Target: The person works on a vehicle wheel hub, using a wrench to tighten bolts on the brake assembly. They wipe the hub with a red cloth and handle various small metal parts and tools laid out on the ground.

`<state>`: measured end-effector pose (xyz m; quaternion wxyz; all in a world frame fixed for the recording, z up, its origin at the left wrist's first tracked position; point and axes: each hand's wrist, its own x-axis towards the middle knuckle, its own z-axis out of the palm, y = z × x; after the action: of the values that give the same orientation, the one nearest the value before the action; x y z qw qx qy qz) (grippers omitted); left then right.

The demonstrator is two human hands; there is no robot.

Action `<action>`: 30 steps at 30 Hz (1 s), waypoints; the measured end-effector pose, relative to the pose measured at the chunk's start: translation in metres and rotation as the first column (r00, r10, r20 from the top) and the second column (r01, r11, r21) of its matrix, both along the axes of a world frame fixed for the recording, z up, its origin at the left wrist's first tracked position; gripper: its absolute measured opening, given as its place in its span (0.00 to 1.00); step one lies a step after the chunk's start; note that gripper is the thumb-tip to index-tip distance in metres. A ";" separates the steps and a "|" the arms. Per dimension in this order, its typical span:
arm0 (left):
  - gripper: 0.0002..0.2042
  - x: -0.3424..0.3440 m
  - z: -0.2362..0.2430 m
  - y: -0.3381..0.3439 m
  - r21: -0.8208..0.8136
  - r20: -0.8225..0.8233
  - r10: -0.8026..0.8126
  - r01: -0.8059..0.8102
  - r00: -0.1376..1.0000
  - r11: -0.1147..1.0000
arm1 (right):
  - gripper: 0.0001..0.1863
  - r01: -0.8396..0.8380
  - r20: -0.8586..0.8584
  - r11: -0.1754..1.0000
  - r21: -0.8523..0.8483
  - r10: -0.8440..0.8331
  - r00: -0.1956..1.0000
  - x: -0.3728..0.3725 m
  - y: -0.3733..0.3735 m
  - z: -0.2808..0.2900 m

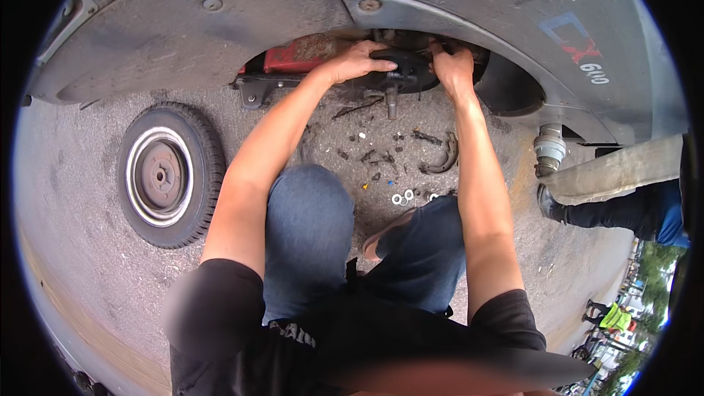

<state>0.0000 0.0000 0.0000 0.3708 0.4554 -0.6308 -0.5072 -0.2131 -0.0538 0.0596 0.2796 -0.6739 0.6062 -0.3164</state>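
Inside the wheel arch sits a dark round brake backing plate [408, 73], with a metal axle stub [391, 105] sticking out toward me. My left hand [358, 64] grips the plate's upper left edge, thumb lying across its front. At the plate's right side, my right hand [453, 67] has its fingers bent and closed; whatever they hold is hidden behind the hand and the plate. On the ground below lie a curved brake shoe [444, 157], several small dark parts [378, 158] and some pale washers [397, 199].
A wheel with its tyre [210, 176] lies flat at my left. Grey vehicle bodywork [279, 15] overhangs the arch, with a red part [293, 57] under it. A pipe coupling [548, 148] and another person's boot [551, 205] are at the right.
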 end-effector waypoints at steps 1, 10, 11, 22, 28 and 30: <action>0.34 -0.002 -0.003 0.001 -0.045 0.000 0.037 -0.037 0.999 0.998 | 0.24 -0.045 -0.127 0.982 -0.183 0.022 0.992 0.003 0.002 -0.002; 0.35 -0.010 -0.018 -0.008 -0.073 -0.041 0.045 -0.048 0.998 0.996 | 0.23 -0.086 -0.478 0.955 -0.283 -0.063 0.876 0.030 0.010 0.007; 0.33 -0.011 -0.022 -0.012 -0.101 -0.044 0.049 -0.053 0.998 0.993 | 0.23 -0.087 -0.516 0.959 -0.270 -0.068 0.854 0.034 0.012 0.009; 0.25 -0.018 0.023 0.009 -0.269 0.488 0.244 -0.121 0.838 0.956 | 0.25 -0.186 -0.545 0.971 -0.152 0.074 0.835 0.027 0.020 0.025; 0.14 -0.051 0.057 0.006 -0.432 0.531 0.452 -0.230 0.716 0.872 | 0.26 -0.271 -0.433 0.950 -0.153 0.182 0.883 0.013 0.017 0.025; 0.13 -0.057 0.058 -0.003 -0.427 0.526 0.457 -0.241 0.718 0.871 | 0.26 -0.281 -0.404 0.948 -0.152 0.200 0.893 0.007 0.017 0.026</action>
<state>-0.0574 -0.0033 0.0582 0.3069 0.6382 -0.6921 -0.1393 -0.2057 -0.0363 0.0852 0.1214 -0.8181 0.5244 -0.2023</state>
